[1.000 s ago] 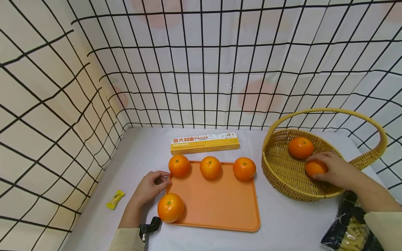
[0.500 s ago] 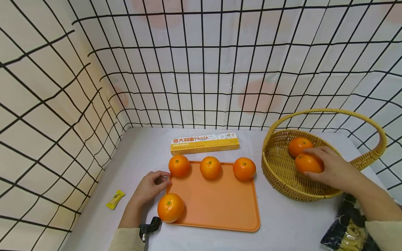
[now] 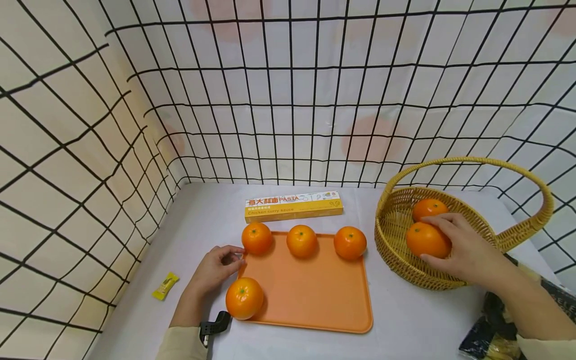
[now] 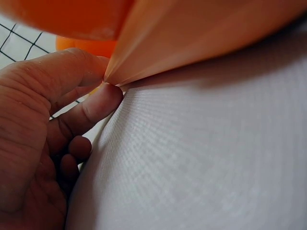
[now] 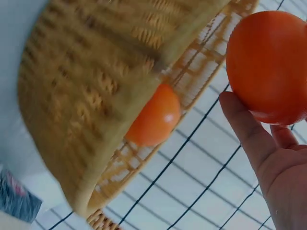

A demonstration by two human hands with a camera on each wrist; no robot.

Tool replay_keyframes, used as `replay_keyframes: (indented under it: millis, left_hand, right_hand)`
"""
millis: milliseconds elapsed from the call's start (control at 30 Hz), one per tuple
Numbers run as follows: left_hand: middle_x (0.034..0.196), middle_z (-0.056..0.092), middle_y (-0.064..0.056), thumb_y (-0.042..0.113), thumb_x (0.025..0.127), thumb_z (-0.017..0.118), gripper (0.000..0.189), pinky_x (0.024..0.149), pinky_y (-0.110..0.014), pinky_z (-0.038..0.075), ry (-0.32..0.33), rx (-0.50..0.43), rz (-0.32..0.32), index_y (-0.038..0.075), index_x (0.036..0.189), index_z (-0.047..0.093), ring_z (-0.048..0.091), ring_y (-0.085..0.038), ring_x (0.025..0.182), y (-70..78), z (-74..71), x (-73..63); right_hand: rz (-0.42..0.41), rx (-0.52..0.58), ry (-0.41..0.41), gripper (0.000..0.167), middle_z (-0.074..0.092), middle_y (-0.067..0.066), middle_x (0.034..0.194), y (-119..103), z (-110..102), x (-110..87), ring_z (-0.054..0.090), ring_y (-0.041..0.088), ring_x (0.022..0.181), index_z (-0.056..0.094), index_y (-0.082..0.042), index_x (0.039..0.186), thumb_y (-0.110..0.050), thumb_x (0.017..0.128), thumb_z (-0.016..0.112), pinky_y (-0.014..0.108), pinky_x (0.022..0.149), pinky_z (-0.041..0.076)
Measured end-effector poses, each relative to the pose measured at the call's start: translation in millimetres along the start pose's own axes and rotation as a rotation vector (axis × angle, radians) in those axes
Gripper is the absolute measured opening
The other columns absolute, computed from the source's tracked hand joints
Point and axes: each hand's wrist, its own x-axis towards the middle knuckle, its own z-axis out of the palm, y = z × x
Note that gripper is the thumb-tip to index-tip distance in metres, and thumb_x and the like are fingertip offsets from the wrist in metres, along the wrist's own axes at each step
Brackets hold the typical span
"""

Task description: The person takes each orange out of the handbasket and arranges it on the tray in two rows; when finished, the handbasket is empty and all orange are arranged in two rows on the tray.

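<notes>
My right hand [image 3: 472, 255] grips an orange [image 3: 427, 240] above the wicker basket [image 3: 391, 255], thumb and fingers around its side. In the right wrist view that orange [image 5: 268, 67] is lifted clear of the basket's rim. Another orange [image 3: 429, 209] lies inside the basket. On the left, my left hand [image 3: 218, 270] pinches the edge of the orange tray [image 3: 310, 295] between thumb and finger, as the left wrist view shows at the tray's edge [image 4: 158, 48]. Several oranges sit on the tray: three along its far edge, such as the middle one [image 3: 302, 241], and one at the near left corner [image 3: 244, 298].
Behind the tray lies a pasta box [image 3: 293, 207]. A small yellow packet [image 3: 165, 286] is at the left. A black bag of pasta [image 3: 490, 325] lies at the front right, under my right forearm. Black wire grid stands around the back and sides.
My right hand has raised the orange from the basket's bottom and carried it leftward toward the basket's near left rim. The left hand and tray have stayed still.
</notes>
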Motion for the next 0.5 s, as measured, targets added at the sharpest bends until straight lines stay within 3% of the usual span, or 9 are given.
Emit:
replay_keyframes:
  millis: [300, 500]
  left_hand:
    - [0.100, 0.060, -0.003, 0.028, 0.089, 0.078, 0.027, 0.081, -0.027, 0.049, 0.001, 0.002, -0.001, 0.023, 0.115, 0.074, 0.052, -0.019, 0.092, -1.4, 0.3, 0.0]
    - [0.100, 0.059, -0.003, 0.026, 0.088, 0.079, 0.027, 0.080, -0.026, 0.049, 0.001, -0.001, 0.003, 0.023, 0.115, 0.074, 0.052, -0.018, 0.092, -0.8, -0.1, 0.4]
  right_hand:
    - [-0.132, 0.065, 0.078, 0.079, 0.048, 0.019, 0.142, -33, 6, -9.0, 0.059, 0.044, 0.114, 0.048, -0.018, 0.142, -0.036, 0.078, 0.089, 0.068, 0.088, 0.051]
    - [-0.165, 0.110, 0.085, 0.081, 0.049, 0.011, 0.139, -53, 11, -12.1, 0.061, 0.037, 0.111, 0.047, -0.021, 0.144, -0.041, 0.078, 0.088, 0.065, 0.088, 0.053]
